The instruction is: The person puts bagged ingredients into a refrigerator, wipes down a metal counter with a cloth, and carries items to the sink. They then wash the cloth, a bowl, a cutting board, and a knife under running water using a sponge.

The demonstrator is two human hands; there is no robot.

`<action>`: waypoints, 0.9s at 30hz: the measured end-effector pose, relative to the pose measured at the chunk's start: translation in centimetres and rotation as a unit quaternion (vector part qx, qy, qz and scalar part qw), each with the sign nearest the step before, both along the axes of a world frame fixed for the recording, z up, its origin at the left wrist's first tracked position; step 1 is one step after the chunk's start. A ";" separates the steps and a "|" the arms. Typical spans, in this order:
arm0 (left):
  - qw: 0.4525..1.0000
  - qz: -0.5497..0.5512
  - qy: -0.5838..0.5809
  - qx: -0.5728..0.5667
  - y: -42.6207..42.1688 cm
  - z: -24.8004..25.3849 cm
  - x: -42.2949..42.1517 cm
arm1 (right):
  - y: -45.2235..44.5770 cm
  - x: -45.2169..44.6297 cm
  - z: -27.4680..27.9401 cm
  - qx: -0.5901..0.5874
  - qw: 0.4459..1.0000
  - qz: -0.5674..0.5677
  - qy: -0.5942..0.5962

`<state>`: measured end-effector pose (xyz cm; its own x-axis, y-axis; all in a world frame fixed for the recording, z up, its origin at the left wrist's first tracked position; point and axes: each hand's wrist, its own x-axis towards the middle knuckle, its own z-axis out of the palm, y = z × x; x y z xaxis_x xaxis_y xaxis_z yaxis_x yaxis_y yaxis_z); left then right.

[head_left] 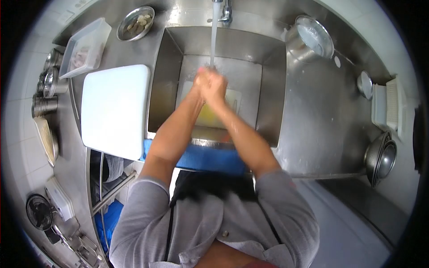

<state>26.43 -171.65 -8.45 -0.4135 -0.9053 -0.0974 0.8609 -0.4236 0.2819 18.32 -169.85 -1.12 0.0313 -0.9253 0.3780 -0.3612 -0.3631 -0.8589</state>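
Note:
Under the stream of water (213, 40) from the tap (227, 12), my left hand (202, 81) and my right hand (215, 89) are pressed together over the steel sink (272, 85). Their fingers overlap and are blurred, and whether anything lies between the palms is hidden. Both forearms reach forward over the sink's near edge. Below my hands, a pale rectangular item (234, 99) and something yellow (208, 117) lie at the sink bottom. A blue cloth (201, 158) hangs along the front edge.
Left of the sink are a white cutting board (115, 111), a clear plastic container (85, 49) and a metal bowl (136, 24) with pieces of food. On the right stand a steel pot (308, 40), a small bowl (365, 85), white baskets (388, 107) and metal strainers (380, 158).

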 end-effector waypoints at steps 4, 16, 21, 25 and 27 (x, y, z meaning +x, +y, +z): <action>0.863 0.007 -0.482 0.150 2.1 9.3 -0.7 | -6.8 -4.1 -1.0 0.277 0.950 -0.013 0.142; 0.859 0.044 -0.510 0.007 1.6 7.7 1.0 | -7.1 -5.5 3.8 0.419 0.880 0.216 -0.061; 0.853 0.082 -0.515 0.008 0.1 10.6 -0.1 | -6.7 -6.9 0.5 0.113 0.982 0.107 0.112; 0.942 0.098 -0.319 0.029 0.1 13.6 2.2 | -5.3 -8.3 -3.7 0.377 0.890 0.236 -0.105; 0.940 0.103 -0.320 0.054 0.8 14.5 3.4 | -5.8 -9.1 -4.8 0.492 0.797 0.145 -0.320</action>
